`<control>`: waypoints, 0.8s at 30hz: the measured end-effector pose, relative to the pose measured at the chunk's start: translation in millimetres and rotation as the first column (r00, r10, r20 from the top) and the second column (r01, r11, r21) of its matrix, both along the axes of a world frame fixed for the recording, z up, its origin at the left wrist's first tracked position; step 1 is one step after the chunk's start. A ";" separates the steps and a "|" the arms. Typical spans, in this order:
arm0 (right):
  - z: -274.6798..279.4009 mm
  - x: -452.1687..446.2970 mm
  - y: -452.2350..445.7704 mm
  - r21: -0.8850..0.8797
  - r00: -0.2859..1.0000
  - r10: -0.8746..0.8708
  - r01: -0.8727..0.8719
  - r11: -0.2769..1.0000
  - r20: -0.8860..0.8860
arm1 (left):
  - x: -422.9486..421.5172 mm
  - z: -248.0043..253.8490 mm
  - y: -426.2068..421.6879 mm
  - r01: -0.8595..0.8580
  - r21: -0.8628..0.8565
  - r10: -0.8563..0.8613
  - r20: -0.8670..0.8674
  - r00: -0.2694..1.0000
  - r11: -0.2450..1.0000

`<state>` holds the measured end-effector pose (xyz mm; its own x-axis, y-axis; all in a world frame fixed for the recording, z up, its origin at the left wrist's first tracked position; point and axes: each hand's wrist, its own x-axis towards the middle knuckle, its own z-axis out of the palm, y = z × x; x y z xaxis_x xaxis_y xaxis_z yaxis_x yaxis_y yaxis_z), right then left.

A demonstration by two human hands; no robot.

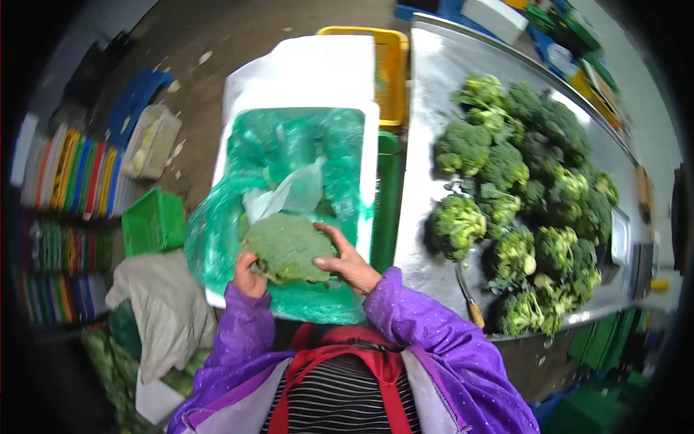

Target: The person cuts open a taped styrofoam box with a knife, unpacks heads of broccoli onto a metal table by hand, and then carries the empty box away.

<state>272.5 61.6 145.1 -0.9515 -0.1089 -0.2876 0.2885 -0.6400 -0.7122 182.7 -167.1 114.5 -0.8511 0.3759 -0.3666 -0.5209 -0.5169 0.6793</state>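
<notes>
Between my two hands is a large broccoli head (289, 247), its green crown facing up. My left hand (249, 276) grips its left edge, the fingers partly hidden under the crown. On the other side, my right hand (348, 262) holds it with the thumb on top and fingers along the far edge. The broccoli is over a white foam box (369, 155) lined with a green plastic bag (210, 224). A pale translucent sheet (300, 189) lies in the box just beyond the broccoli, partly covering what is beneath.
To the right, many broccoli heads (502, 166) lie on a metal table (434, 94). A curved knife (470, 300) with a wooden handle rests near its front edge. A yellow crate (396, 72) stands behind the box; a green basket (153, 220) and stacked colourful crates (76, 173) are at left.
</notes>
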 end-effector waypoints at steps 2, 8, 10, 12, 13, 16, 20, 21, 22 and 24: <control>3.6 6.9 13.3 0.120 0.997 -0.055 0.061 0.991 -0.050 | 0.5 -4.0 14.9 -0.008 0.026 0.008 -0.023 1.000 1.000; 11.7 71.9 78.6 -0.009 0.925 -0.378 0.378 0.926 -0.033 | -46.9 -48.5 -2.2 -0.188 -0.656 0.141 -0.124 0.982 0.731; 43.9 108.7 123.0 0.197 0.838 -0.536 0.545 0.815 -0.099 | -75.0 -110.1 -39.6 -0.207 -0.814 0.059 -0.209 0.976 0.542; 69.1 148.4 173.2 0.504 0.700 -0.697 0.662 0.555 -0.153 | -84.0 -158.0 -73.2 -0.279 -0.840 -0.037 -0.333 0.942 0.464; 79.7 164.0 190.5 0.548 0.556 -0.795 0.755 0.361 -0.242 | -74.5 -159.0 -71.8 -0.281 -0.834 -0.052 -0.345 0.937 0.476; 87.6 196.7 260.1 0.839 0.599 -0.587 0.407 -0.362 -0.544 | -30.8 -101.9 -29.0 -0.251 -0.893 -0.092 -0.305 0.948 0.374; 16.8 215.8 318.3 0.811 0.852 -0.435 -0.020 -0.585 -0.292 | -19.5 -118.0 -35.5 0.024 -0.980 -0.737 -0.134 0.662 0.200; 17.8 209.5 312.9 0.830 0.863 -0.436 -0.036 -0.557 -0.254 | -19.8 -104.1 -32.1 -0.331 -0.944 -0.884 -0.154 0.442 -0.001; 19.1 206.5 314.9 0.851 0.841 -0.499 -0.093 -0.517 -0.211 | -34.8 -92.4 -27.1 -0.455 -0.886 -0.952 -0.207 0.224 0.086; 44.9 171.3 284.9 0.815 0.804 -0.491 -0.013 -0.579 -0.335 | -66.8 -69.2 -19.2 -0.531 -0.842 -0.987 -0.150 0.064 0.094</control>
